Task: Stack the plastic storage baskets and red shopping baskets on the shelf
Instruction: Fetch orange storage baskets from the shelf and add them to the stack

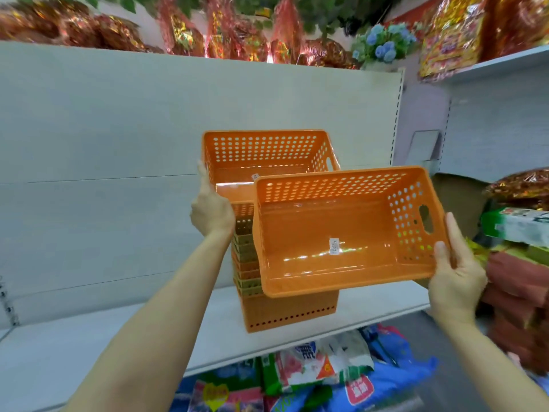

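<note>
A stack of nested plastic baskets point(285, 310), orange and olive, stands on the white shelf point(118, 346). Its top orange basket point(264, 156) sits highest, and my left hand point(211, 209) grips its left rim, thumb up along the edge. In front and to the right, a separate orange perforated basket point(341, 233) hangs tilted in the air with a small label inside. My right hand point(454, 272) holds its right end, thumb on the rim and fingers behind the wall.
The shelf's back panel point(148, 129) is bare to the left of the stack. Red and green packaged goods point(523, 263) crowd the right side. Foil-wrapped goods point(237, 40) line the upper shelf, and bagged items point(312, 370) lie below.
</note>
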### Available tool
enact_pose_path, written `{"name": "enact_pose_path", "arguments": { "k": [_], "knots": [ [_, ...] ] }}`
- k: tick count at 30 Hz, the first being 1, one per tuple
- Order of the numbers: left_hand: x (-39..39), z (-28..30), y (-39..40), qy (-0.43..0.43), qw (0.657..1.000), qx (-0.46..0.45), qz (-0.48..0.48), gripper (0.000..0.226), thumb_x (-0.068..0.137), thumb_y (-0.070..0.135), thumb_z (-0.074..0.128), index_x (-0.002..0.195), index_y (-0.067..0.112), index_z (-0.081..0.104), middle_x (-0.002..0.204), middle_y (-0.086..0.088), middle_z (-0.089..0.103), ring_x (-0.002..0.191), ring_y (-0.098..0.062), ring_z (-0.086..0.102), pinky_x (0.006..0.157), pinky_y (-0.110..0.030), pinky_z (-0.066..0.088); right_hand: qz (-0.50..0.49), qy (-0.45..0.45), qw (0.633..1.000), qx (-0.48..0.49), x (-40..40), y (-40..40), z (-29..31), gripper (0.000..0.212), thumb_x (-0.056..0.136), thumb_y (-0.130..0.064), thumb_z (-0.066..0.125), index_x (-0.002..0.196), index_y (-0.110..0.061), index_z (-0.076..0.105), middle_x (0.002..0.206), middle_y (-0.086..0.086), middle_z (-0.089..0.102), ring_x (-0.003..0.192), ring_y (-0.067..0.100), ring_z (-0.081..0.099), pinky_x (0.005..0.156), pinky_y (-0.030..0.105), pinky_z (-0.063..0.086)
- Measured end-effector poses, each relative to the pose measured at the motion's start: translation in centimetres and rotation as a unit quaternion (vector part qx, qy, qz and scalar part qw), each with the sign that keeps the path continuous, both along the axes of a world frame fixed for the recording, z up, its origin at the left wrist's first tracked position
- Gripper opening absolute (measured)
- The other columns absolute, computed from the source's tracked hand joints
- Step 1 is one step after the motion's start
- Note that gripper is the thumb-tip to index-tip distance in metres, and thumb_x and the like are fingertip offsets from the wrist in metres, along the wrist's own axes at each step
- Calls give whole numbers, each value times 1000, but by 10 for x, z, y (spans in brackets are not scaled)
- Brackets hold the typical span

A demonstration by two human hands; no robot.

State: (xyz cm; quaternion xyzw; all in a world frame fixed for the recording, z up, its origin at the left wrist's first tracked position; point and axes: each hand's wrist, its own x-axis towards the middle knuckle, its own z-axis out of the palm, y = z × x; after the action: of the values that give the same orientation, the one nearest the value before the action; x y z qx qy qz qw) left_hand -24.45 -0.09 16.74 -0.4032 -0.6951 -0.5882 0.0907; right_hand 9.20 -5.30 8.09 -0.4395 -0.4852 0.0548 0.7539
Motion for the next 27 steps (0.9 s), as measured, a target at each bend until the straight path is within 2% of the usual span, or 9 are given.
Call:
{"name": "enact_pose_path", "arguments": {
  "k": [3, 7, 11, 14, 16, 17, 21, 24, 27],
  "knots": [
    [12, -1, 19, -7, 1000, -20, 4, 63, 106, 9, 34, 163, 31, 21, 115, -20, 72, 101, -39, 67, 82, -44, 52, 19, 23, 1000, -5, 25, 15, 7, 49, 99, -8, 47, 132, -45, 44, 140, -6, 51, 118, -4, 53, 100, 14, 41],
    [21, 8, 39, 5, 996, -86, 10, 64, 103, 10, 34, 161, 34, 26, 124, -20, 68, 110, -40, 65, 93, -47, 53, 33, 84, 996, 8, 52, 46, 34, 47, 96, -17, 48, 123, -55, 52, 140, -10, 53, 126, 7, 53, 107, 39, 43],
    [39, 13, 54, 14, 986, -165, 5, 50, 102, 16, 35, 148, 29, 48, 127, -19, 66, 116, -41, 63, 98, -46, 50, 54, 121, 991, -4, 63, 88, 75, 46, 91, -22, 49, 122, -57, 53, 133, -16, 59, 115, 10, 62, 92, 47, 54],
    [41, 14, 60, -8, 973, -228, 38, 39, 102, 16, 38, 133, 11, 61, 132, -21, 63, 122, -41, 60, 101, -45, 49, 95, 115, 989, 10, 62, 112, 96, 45, 94, -16, 48, 136, -32, 53, 127, -22, 57, 109, -1, 61, 92, 33, 55],
    [40, 10, 60, -12, 964, -261, 57, 38, 102, 16, 40, 130, 5, 63, 133, -22, 63, 123, -41, 60, 100, -45, 49, 130, 110, 985, 4, 56, 130, 107, 44, 97, -8, 45, 139, -20, 51, 116, -26, 56, 92, -13, 62, 76, 18, 56],
    [42, 8, 57, -7, 959, -274, 65, 38, 102, 17, 41, 129, 4, 64, 132, -22, 64, 122, -41, 60, 100, -45, 50, 136, 101, 986, -6, 50, 136, 112, 45, 96, -10, 45, 138, -24, 52, 116, -26, 57, 91, -12, 62, 74, 19, 57],
    [38, -3, 57, -4, 952, -300, 59, 36, 101, 21, 43, 124, 5, 66, 128, -20, 66, 118, -40, 62, 98, -44, 50, 141, 42, 987, -62, 18, 172, 116, 48, 84, -35, 40, 128, -53, 49, 127, -12, 64, 110, 20, 64, 87, 52, 55],
    [36, -8, 58, -81, 955, -280, -55, 38, 100, 31, 44, 121, 9, 66, 131, -14, 64, 116, -33, 62, 98, -43, 51, 140, 16, 986, -89, -9, 183, 124, 51, 82, -31, 38, 129, -48, 50, 127, -11, 65, 111, 23, 64, 87, 54, 55],
    [33, -1, 48, -279, 934, -93, -201, 41, 108, 47, 34, 124, 15, 54, 139, 6, 49, 127, -18, 46, 112, -44, 35, 145, -10, 980, -137, -36, 190, 134, 56, 80, -29, 36, 132, -40, 54, 124, -3, 67, 106, 28, 66, 84, 53, 56]
  ]
}}
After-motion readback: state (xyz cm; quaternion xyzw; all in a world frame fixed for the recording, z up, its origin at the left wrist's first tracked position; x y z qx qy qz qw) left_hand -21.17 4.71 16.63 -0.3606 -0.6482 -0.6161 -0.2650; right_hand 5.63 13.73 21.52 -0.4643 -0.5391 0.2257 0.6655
